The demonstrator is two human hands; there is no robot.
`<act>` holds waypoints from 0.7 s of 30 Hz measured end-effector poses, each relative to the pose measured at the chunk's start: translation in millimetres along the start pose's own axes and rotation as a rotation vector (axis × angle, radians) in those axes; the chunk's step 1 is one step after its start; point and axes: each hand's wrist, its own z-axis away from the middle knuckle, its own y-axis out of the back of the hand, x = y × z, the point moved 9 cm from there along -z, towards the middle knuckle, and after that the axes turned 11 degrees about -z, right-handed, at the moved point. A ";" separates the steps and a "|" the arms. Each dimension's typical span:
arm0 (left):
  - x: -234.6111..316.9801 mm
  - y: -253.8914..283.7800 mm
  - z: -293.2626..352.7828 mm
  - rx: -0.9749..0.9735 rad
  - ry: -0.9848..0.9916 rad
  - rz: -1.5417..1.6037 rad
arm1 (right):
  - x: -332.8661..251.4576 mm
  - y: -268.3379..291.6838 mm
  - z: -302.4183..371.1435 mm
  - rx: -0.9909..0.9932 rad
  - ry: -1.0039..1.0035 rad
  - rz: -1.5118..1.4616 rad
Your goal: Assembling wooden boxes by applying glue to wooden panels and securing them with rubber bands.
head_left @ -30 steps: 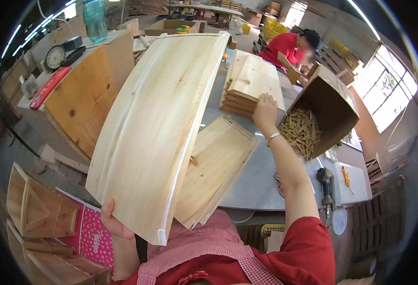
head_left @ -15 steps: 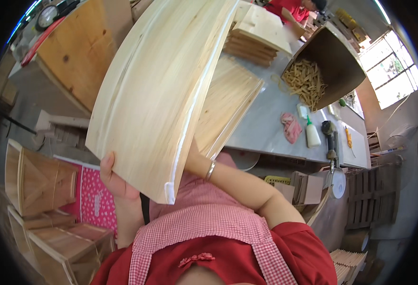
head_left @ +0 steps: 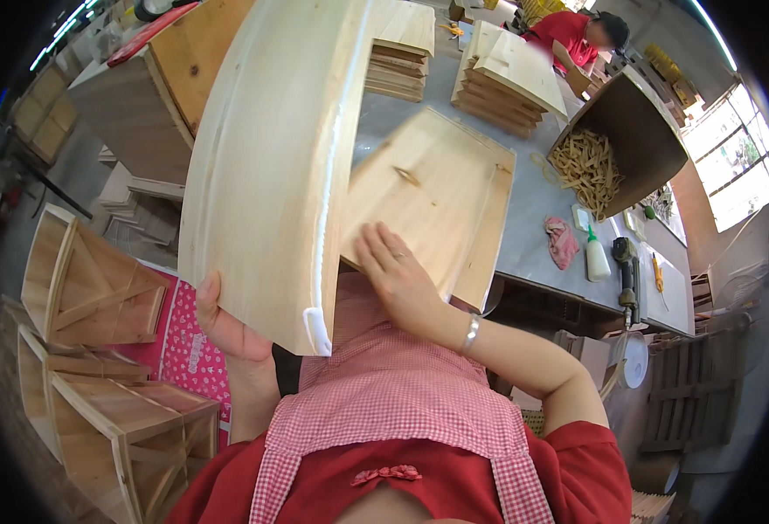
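Note:
My left hand grips the lower left edge of a large pale wooden panel, tilted up in front of me. Its thumb shows at the edge; the other fingers are partly hidden. A white bead of glue runs down the panel's right edge and thickens at the bottom corner. My right hand lies with fingers stretched out on a second wooden piece, knotted and with strips along its sides, at the table's near edge. The first panel covers part of this piece's left side.
On the grey table are stacked boards, a box of wood strips, a pink cloth, a glue bottle and a power tool. Wooden frames stand at left. A co-worker bends at the far side.
My right hand, earlier partly hidden behind the raised panel, now shows on the second piece, which has turned. The raised panel stands more upright. The view has shifted.

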 end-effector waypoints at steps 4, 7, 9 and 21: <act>7.7 -12.7 3.5 -0.032 -0.028 -0.013 | -33.0 -36.9 -49.5 0.054 0.264 -0.050; 15.3 -18.3 11.3 -0.010 -0.066 -0.059 | -22.7 -83.5 -95.1 0.026 0.283 -0.151; 16.9 -21.5 19.0 -0.005 -0.077 -0.065 | -7.1 -100.9 -119.1 0.031 0.221 -0.190; -12.2 2.0 4.9 0.112 0.062 -0.245 | 109.0 -16.9 45.4 -0.207 -0.358 0.202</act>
